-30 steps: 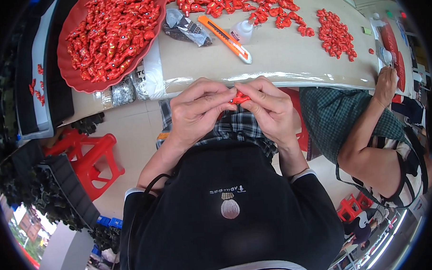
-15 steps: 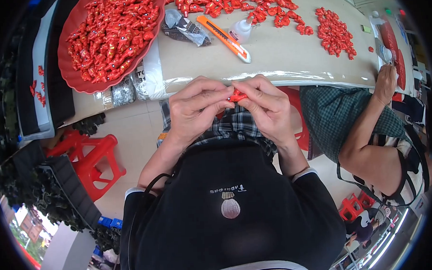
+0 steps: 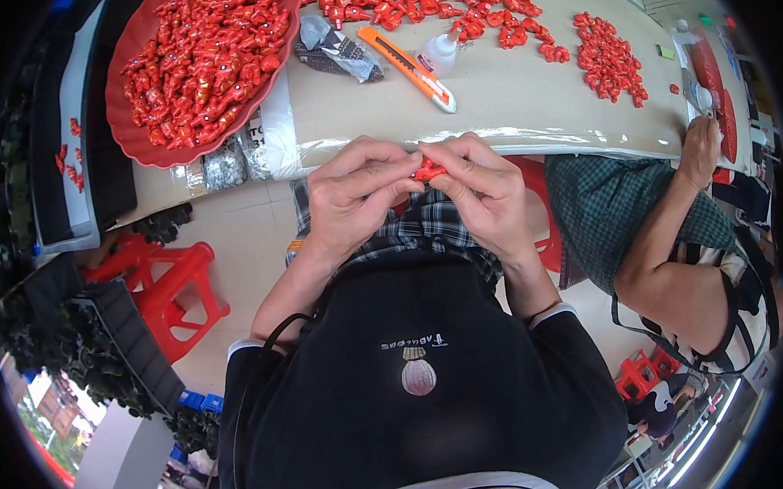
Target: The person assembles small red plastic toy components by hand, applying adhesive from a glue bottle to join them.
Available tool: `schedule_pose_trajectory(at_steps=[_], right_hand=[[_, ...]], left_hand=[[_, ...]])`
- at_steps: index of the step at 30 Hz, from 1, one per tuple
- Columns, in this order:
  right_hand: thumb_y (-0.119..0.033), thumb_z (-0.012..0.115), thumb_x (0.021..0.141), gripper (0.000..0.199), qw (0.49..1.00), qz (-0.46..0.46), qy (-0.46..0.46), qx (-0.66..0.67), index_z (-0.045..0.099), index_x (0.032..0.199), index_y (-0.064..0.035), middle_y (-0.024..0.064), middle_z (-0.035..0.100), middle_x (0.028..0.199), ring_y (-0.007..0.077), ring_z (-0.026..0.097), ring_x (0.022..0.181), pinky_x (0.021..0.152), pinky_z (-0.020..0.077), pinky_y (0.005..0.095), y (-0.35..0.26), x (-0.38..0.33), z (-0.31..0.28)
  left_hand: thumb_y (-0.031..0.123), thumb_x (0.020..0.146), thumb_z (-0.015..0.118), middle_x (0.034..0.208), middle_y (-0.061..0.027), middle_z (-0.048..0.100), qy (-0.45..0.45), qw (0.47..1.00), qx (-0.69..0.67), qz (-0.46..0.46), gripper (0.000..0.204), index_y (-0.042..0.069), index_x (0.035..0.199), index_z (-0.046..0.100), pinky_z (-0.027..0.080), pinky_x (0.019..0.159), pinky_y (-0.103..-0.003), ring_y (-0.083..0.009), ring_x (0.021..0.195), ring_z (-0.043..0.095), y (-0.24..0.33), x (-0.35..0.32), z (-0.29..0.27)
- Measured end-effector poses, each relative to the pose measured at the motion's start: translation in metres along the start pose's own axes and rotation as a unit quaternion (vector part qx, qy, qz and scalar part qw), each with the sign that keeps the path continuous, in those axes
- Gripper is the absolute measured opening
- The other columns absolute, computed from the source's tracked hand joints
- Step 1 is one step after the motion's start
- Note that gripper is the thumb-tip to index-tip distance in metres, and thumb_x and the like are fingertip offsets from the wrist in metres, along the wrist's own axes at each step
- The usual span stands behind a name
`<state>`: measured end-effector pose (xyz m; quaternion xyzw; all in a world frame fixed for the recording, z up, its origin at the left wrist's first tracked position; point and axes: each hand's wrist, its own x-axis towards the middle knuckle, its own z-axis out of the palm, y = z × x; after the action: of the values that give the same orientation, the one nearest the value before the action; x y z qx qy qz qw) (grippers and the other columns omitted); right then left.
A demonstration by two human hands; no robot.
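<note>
Between my fingertips, just off the table's front edge, is a small glossy red figurine (image 3: 427, 169). My left hand (image 3: 359, 187) pinches its left end with thumb and forefinger. At the other end, my right hand (image 3: 483, 185) is closed on it the same way. The fingers cover much of it, so its full shape is hidden. A red scalloped bowl (image 3: 125, 124) at the far left is heaped with similar red pieces. More red pieces (image 3: 400, 4) lie loose at the back of the table.
An orange utility knife (image 3: 407, 69), a small white bottle (image 3: 437, 55) and a crumpled plastic bag (image 3: 337, 52) lie on the table (image 3: 507, 102). A separate pile of red pieces (image 3: 609, 57) sits to the right. A co-worker's arm (image 3: 667, 235) rests at right; red stools (image 3: 173, 287) stand at left.
The red figurine has turned or shifted slightly between my fingertips, and less of it shows. Both hands stay in nearly the same place, still pinching it.
</note>
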<state>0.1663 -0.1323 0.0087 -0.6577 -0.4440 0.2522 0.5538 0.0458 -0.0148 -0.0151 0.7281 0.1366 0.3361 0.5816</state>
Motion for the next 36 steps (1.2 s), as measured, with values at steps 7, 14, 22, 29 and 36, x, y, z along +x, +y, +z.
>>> schedule_pose_trajectory(at_steps=[7, 14, 22, 29, 36], right_hand=[[0.002, 0.062, 0.075, 0.03, 1.0, -0.012, -0.001, -0.018, 0.062, 0.105, -0.0004, 0.0094, 0.06, 0.083, 0.0187, 0.054, 0.074, 0.064, 0.0449, 0.0269, -0.0008, 0.0007, 0.0003], [0.002, 0.062, 0.075, 0.031, 1.0, -0.015, -0.001, -0.023, 0.062, 0.105, -0.0007, 0.0088, 0.059, 0.083, 0.0178, 0.054, 0.074, 0.062, 0.0457, 0.0269, -0.0008, 0.0011, 0.0017], [0.002, 0.062, 0.075, 0.031, 0.999, -0.024, -0.003, -0.03, 0.061, 0.106, -0.001, 0.0088, 0.059, 0.083, 0.0177, 0.054, 0.074, 0.063, 0.0458, 0.0266, 0.0019, 0.0004, 0.0009], [0.001, 0.06, 0.078, 0.027, 1.0, -0.009, 0.011, -0.013, 0.061, 0.106, -0.0003, 0.0089, 0.059, 0.083, 0.0148, 0.056, 0.071, 0.061, 0.0462, 0.0248, 0.0017, -0.0004, 0.0029], [-0.003, 0.058, 0.083, 0.023, 0.991, 0.096, 0.027, 0.092, 0.061, 0.105, 0.0006, 0.0083, 0.058, 0.08, 0.0092, 0.057, 0.061, 0.056, 0.0464, 0.0223, -0.0053, -0.0005, 0.0062]], left_hand=[[-0.004, 0.064, 0.07, 0.081, -0.0077, 0.062, -0.003, 1.0, 0.026, 0.015, 0.026, 0.002, 0.089, 0.068, 0.048, 0.056, -0.023, -0.0143, 0.067, 0.059, 0.0007, 0.0011, 0.0], [-0.004, 0.064, 0.07, 0.081, -0.0078, 0.062, 0.001, 0.999, 0.042, 0.012, 0.025, 0.003, 0.088, 0.069, 0.048, 0.057, -0.023, -0.0148, 0.067, 0.059, -0.0015, -0.0003, 0.0001], [-0.004, 0.064, 0.07, 0.081, -0.0078, 0.062, -0.003, 0.999, 0.033, 0.005, 0.025, 0.003, 0.088, 0.069, 0.048, 0.057, -0.023, -0.0148, 0.068, 0.06, -0.0012, -0.0002, -0.0003], [-0.003, 0.065, 0.07, 0.081, -0.0081, 0.062, 0.004, 1.0, 0.013, -0.017, 0.025, 0.003, 0.09, 0.068, 0.049, 0.057, -0.023, -0.0144, 0.069, 0.06, -0.0003, 0.0003, 0.0008], [-0.002, 0.066, 0.068, 0.08, -0.0089, 0.063, -0.008, 0.999, 0.039, 0.005, 0.024, 0.001, 0.09, 0.067, 0.048, 0.059, -0.025, -0.0171, 0.069, 0.059, -0.0021, 0.0031, -0.002]])
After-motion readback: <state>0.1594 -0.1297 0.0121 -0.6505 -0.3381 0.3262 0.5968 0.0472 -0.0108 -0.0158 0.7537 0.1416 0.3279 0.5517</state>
